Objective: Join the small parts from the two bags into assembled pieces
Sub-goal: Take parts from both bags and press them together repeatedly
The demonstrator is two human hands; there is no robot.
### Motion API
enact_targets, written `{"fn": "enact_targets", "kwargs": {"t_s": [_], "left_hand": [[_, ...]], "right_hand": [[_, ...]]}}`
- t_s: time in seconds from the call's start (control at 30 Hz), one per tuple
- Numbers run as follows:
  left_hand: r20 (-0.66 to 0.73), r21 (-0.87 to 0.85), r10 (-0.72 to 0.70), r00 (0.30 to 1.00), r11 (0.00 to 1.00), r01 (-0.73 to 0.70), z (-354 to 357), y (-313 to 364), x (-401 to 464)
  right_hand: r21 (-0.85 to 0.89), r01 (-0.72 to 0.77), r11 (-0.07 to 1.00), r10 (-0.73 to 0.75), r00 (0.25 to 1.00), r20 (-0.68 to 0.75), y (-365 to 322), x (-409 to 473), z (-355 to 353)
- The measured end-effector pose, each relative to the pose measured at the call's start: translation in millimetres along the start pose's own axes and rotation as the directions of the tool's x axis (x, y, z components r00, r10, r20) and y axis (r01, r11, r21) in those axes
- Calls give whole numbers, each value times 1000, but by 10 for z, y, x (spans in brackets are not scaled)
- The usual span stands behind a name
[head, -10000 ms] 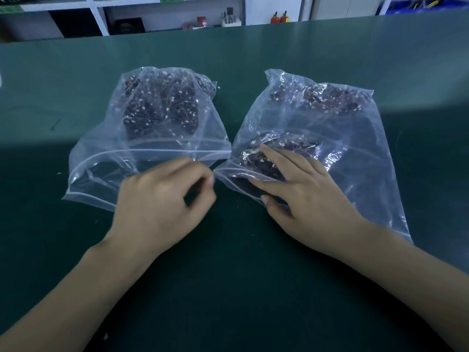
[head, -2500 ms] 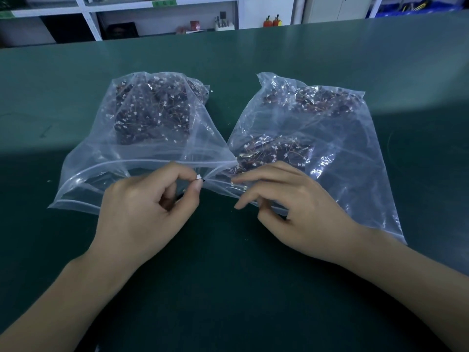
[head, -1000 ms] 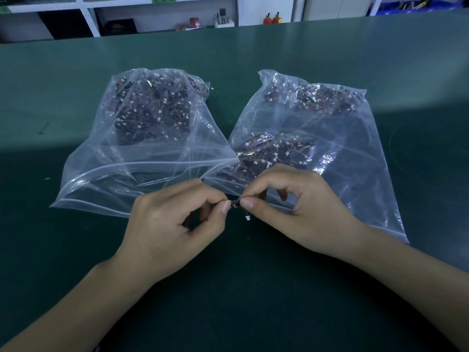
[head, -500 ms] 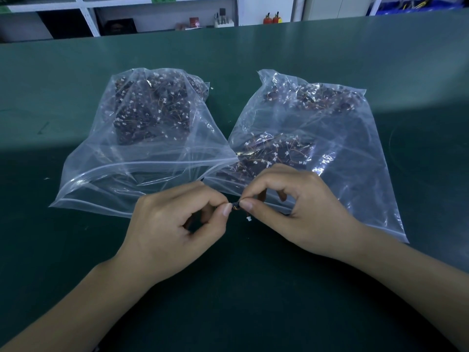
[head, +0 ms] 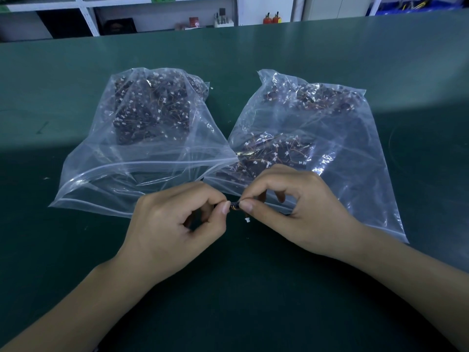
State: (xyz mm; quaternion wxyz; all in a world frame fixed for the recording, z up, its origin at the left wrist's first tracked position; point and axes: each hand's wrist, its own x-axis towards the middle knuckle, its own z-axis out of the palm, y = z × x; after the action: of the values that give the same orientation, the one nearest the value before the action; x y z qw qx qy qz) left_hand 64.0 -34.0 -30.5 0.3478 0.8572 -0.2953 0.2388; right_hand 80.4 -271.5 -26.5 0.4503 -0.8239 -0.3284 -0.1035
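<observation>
Since a moment ago, your left hand and right hand barely moved: both pinch one small part together, near the table's front edge, before two bags.

Small dark part pinched between left hand and right hand: mostly covered by the fingers, its form too small to tell. Contents of left bag and right bag: individual pieces indistinct. Both forearms cut off by the near edge. Far shelf items blurred.
</observation>
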Motion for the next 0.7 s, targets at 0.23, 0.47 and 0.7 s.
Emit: {"fn": "enact_targets", "kwargs": {"t_s": [0.23, 0.47, 0.7], "left_hand": [[-92, -24, 25, 995, 999, -27, 9, 1, 3], [-141, -74, 3, 990, 997, -14, 27, -57, 8], [-30, -42, 35, 999, 998, -36, 87, -73, 53]], "right_hand": [[-38, -22, 999, 21, 999, -42, 7, 9, -29], [-418, -74, 905, 86, 996, 9, 114, 28, -101], [-303, -77, 950, 28, 986, -165, 98, 18, -118]]}}
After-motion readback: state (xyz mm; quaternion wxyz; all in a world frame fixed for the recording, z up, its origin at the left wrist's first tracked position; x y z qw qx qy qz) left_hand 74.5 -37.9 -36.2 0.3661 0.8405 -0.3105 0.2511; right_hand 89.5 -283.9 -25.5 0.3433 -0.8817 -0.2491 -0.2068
